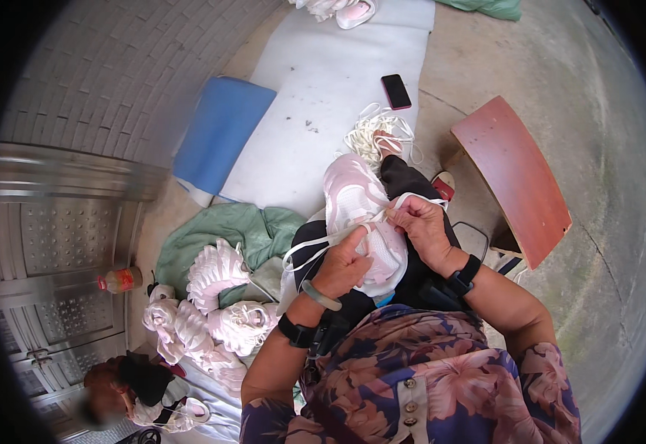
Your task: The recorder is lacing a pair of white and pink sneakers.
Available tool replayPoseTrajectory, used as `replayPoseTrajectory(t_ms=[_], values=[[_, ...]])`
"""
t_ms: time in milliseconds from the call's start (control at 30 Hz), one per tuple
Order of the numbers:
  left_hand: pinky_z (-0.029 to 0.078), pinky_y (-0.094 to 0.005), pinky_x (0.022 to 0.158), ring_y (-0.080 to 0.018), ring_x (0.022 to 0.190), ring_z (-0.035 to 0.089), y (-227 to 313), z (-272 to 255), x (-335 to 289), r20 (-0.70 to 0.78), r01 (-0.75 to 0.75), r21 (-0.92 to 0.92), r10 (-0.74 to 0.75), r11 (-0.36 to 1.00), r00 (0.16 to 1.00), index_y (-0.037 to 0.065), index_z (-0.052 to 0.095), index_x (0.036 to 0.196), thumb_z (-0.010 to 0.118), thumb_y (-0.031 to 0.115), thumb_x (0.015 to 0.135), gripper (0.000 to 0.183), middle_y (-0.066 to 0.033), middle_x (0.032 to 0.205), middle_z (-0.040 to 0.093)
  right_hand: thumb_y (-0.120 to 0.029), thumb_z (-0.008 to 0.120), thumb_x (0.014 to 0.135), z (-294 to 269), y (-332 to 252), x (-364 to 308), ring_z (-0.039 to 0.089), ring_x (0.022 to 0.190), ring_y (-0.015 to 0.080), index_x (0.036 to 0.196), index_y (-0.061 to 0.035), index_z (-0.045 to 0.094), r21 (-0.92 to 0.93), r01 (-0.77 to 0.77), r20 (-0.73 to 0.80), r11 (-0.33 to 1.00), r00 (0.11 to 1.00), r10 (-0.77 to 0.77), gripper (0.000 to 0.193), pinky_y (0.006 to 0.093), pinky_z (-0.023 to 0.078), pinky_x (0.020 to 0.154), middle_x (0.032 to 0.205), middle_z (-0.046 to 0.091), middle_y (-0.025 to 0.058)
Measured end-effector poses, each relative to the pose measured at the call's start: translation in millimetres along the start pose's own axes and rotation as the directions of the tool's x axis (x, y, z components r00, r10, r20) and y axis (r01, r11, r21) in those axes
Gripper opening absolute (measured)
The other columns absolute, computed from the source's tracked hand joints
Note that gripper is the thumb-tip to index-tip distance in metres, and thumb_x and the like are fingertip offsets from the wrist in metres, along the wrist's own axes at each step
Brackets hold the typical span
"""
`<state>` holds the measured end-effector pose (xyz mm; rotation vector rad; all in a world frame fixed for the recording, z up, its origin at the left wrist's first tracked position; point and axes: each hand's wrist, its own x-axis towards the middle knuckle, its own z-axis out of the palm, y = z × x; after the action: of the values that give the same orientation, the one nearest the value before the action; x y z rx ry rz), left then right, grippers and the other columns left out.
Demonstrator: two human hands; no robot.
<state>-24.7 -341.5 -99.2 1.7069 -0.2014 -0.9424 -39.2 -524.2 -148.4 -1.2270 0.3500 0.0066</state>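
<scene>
A white and pale pink sneaker [351,185] rests across my lap, its toe pointing away from me. White shoelace [307,246] crosses the sneaker's eyelet area and loops out to the left. Over the sneaker's left side, my left hand [344,265] is closed on the lace, with thumb and fingers pressed together. My right hand [421,228] pinches the lace at the sneaker's right side, near the eyelets. Some of the lace is hidden behind the fingers of both hands.
Loose white laces [371,137] lie heaped beyond my knees, near a phone [395,92] on a white mat [304,96]. Stacked sneakers [216,277] sit at left by green cloth [190,229]. A wooden stool [512,174] stands at right. Another person [142,385] is at lower left.
</scene>
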Motion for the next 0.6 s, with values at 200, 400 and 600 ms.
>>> replayPoseTrajectory(t_ms=[200,400,600], values=[[0.032,-0.0189,0.038,-0.0029,0.042,0.042,3,2,0,-0.012,-0.005,0.040,0.005,0.999,1.000,0.014,0.035,0.137,0.051,0.005,0.083,0.058,0.0044,0.054,0.048,-0.006,0.066,0.082,3,-2,1,0.040,0.055,0.0014,0.068,-0.0042,0.057,-0.055,0.045,-0.015,0.997,0.999,-0.046,0.017,0.0186,0.033,0.048,0.059,0.049,-0.0069],[0.033,-0.0192,0.038,-0.0036,0.042,0.043,0,1,2,-0.010,-0.025,0.053,0.025,0.998,1.000,0.014,0.034,0.138,0.052,0.005,0.082,0.059,0.0042,0.054,0.048,-0.006,0.066,0.081,3,0,1,0.039,0.054,0.0021,0.069,-0.0027,0.057,-0.173,0.100,-0.018,0.980,0.994,-0.105,0.016,0.0195,0.033,0.047,0.059,0.048,-0.0075],[0.035,-0.0188,0.038,-0.0039,0.042,0.044,-3,1,-4,-0.031,-0.011,0.048,0.012,0.999,0.999,0.012,0.032,0.138,0.054,0.009,0.083,0.059,0.0030,0.056,0.050,-0.001,0.064,0.076,9,-2,-4,0.050,0.056,0.0123,0.072,-0.0014,0.057,-0.370,0.294,0.107,0.881,0.956,-0.274,0.008,0.0282,0.040,0.052,0.061,0.053,0.0048]])
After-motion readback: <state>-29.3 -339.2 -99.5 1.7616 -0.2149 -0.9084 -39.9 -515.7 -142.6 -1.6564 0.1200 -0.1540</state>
